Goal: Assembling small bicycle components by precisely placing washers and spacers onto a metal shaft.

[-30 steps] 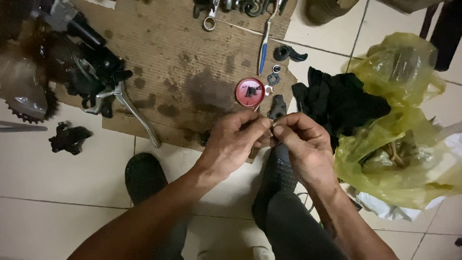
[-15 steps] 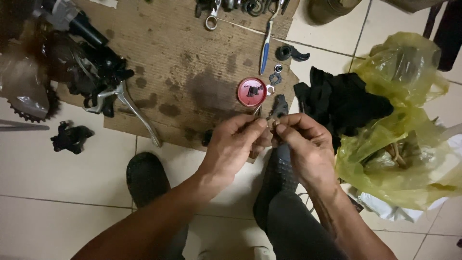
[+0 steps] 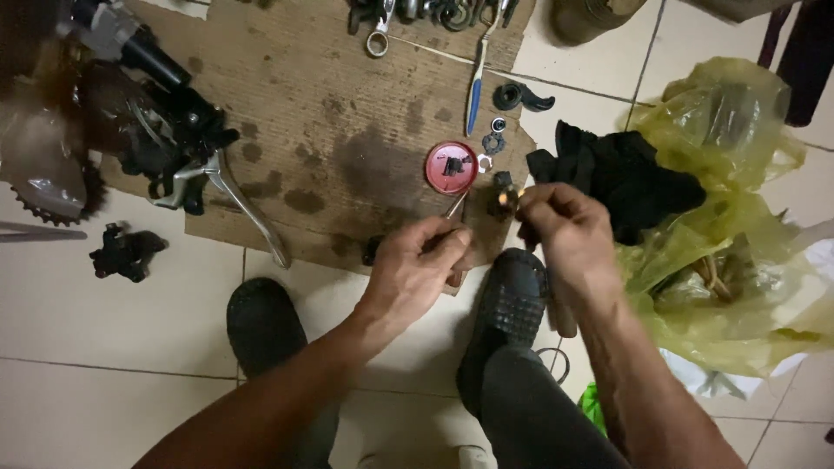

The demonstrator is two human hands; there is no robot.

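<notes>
— Gears and greasy parts (image 3: pixel 52 165) are seen at the far left, and a black lever with a silver handle (image 3: pixel 248 208) is laid on the stained cardboard (image 3: pixel 347 104). What is held by the left hand?

— A thin metal tool (image 3: pixel 454 207) is pinched in the left hand (image 3: pixel 417 269), fingers closed around it, its tip pointed toward the red lid (image 3: pixel 452 167) just beyond.

— And further right?

— A small dark part (image 3: pixel 504 198) is gripped between the fingertips of the right hand (image 3: pixel 565 234), held above the near edge of the cardboard, just right of the lid. A blue-handled tool (image 3: pixel 475 91) is laid farther off. A black cloth (image 3: pixel 621 178) is spread just beyond the right hand, and a yellow plastic bag (image 3: pixel 738 217) is heaped at the far right. Black shoes (image 3: pixel 512 304) are planted on the tiles below both hands.
</notes>
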